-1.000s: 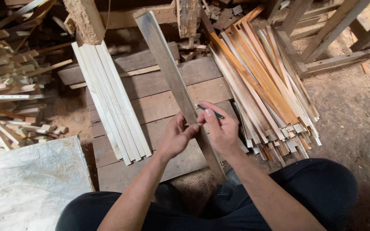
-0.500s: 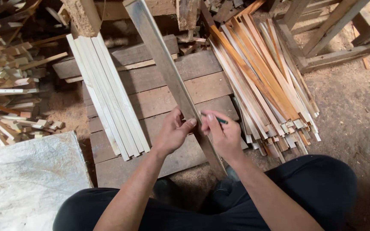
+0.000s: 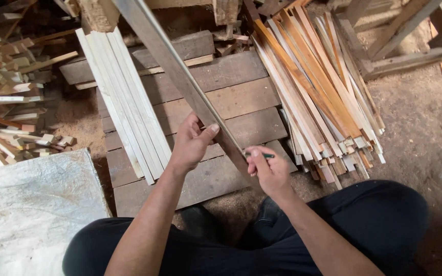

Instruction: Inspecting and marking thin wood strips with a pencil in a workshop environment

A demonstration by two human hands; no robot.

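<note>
A long, flat wooden slat (image 3: 172, 66) runs from the top of the view down towards my lap, tilted over a low platform of dark planks (image 3: 241, 84). My left hand (image 3: 193, 143) grips the slat's left edge about two thirds of the way down, thumb on top. My right hand (image 3: 268, 171) is closed on a green pencil (image 3: 262, 155), its tip against the slat's lower right edge. I sit with legs in dark trousers (image 3: 374, 225) spread around the slat's near end.
A neat bundle of pale thin strips (image 3: 124, 97) lies left on the planks. A larger fan of mixed orange and pale strips (image 3: 318, 92) lies right. Offcuts (image 3: 11, 102) are piled far left, a white sheet (image 3: 31, 204) at lower left, and sawdust-covered floor (image 3: 425, 133) right.
My right hand with the pencil has slid down the slat towards me. My left hand has shifted slightly down along the slat's left edge. The view has tilted a little.
</note>
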